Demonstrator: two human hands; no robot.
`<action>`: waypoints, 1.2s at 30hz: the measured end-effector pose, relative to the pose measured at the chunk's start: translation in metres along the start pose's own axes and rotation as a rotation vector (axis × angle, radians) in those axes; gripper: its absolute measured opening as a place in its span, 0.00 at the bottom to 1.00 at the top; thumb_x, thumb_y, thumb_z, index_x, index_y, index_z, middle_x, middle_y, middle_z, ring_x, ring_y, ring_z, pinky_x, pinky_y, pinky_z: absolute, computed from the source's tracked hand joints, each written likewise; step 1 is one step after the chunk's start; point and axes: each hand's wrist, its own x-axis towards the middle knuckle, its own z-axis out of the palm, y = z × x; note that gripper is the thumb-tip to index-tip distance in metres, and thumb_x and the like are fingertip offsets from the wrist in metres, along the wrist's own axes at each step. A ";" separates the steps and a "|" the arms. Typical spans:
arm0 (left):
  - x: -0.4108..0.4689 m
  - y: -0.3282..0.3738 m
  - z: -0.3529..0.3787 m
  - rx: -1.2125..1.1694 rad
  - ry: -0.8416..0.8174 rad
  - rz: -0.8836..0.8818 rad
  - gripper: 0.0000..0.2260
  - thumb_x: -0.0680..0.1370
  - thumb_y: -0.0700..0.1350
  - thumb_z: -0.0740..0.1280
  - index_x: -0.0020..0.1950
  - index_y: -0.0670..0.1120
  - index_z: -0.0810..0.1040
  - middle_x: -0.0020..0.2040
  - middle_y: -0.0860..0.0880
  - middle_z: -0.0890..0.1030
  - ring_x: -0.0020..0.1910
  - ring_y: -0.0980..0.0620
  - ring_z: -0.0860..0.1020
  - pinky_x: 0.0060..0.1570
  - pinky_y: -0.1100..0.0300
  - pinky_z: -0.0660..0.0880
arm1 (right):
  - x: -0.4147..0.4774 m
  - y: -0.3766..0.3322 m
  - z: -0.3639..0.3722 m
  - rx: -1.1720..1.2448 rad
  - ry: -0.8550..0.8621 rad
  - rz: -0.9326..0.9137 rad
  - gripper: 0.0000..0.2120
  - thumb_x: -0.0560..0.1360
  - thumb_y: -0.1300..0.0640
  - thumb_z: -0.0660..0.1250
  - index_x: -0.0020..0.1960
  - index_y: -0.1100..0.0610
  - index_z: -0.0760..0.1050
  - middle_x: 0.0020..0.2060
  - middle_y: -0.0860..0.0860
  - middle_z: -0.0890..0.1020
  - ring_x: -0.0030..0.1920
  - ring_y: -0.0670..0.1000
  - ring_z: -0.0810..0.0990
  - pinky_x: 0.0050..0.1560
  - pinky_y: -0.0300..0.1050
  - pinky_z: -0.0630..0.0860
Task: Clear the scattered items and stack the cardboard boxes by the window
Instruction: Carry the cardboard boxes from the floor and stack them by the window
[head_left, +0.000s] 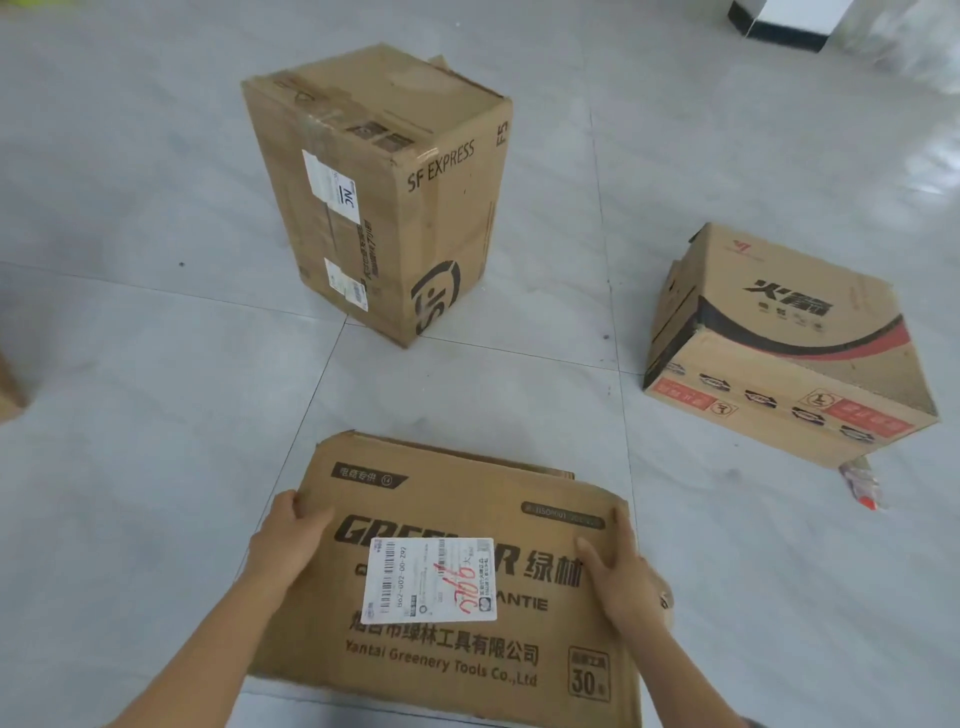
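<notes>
A flat brown cardboard box (447, 499) printed "Greenery Tools", with a white shipping label on top, lies low in the view. My left hand (285, 540) grips its left edge, thumb on top. My right hand (618, 571) grips its right edge, thumb lying on the top face. A tall SF Express box (395, 187) stands upright on the floor behind it. A lower box with red and black print (789, 353) sits to the right, tilted, one side dented.
Grey tiled floor (156, 364) surrounds the boxes. A small red and clear wrapper (862, 483) lies by the right box's near corner. Another box corner (8, 389) shows at the left edge. A white and black object (784, 21) stands at the top right.
</notes>
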 end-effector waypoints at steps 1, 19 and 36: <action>0.001 0.000 0.002 -0.024 0.012 -0.008 0.25 0.78 0.46 0.62 0.73 0.43 0.60 0.68 0.41 0.70 0.66 0.39 0.69 0.63 0.45 0.66 | 0.001 -0.001 -0.001 0.000 -0.005 0.005 0.34 0.77 0.42 0.59 0.75 0.43 0.42 0.65 0.56 0.72 0.61 0.58 0.74 0.58 0.52 0.72; -0.021 0.013 0.019 -0.053 0.095 0.121 0.37 0.63 0.66 0.59 0.69 0.51 0.65 0.63 0.47 0.74 0.62 0.42 0.72 0.63 0.40 0.68 | 0.000 0.017 -0.020 0.333 0.199 0.092 0.44 0.69 0.45 0.71 0.75 0.45 0.47 0.62 0.53 0.75 0.60 0.61 0.75 0.60 0.61 0.72; -0.016 0.000 0.004 -0.327 0.013 -0.048 0.35 0.77 0.63 0.54 0.76 0.41 0.56 0.74 0.41 0.63 0.71 0.39 0.62 0.70 0.45 0.55 | -0.008 0.026 -0.029 0.491 -0.001 -0.025 0.33 0.77 0.41 0.57 0.76 0.55 0.52 0.72 0.54 0.63 0.70 0.58 0.65 0.67 0.54 0.65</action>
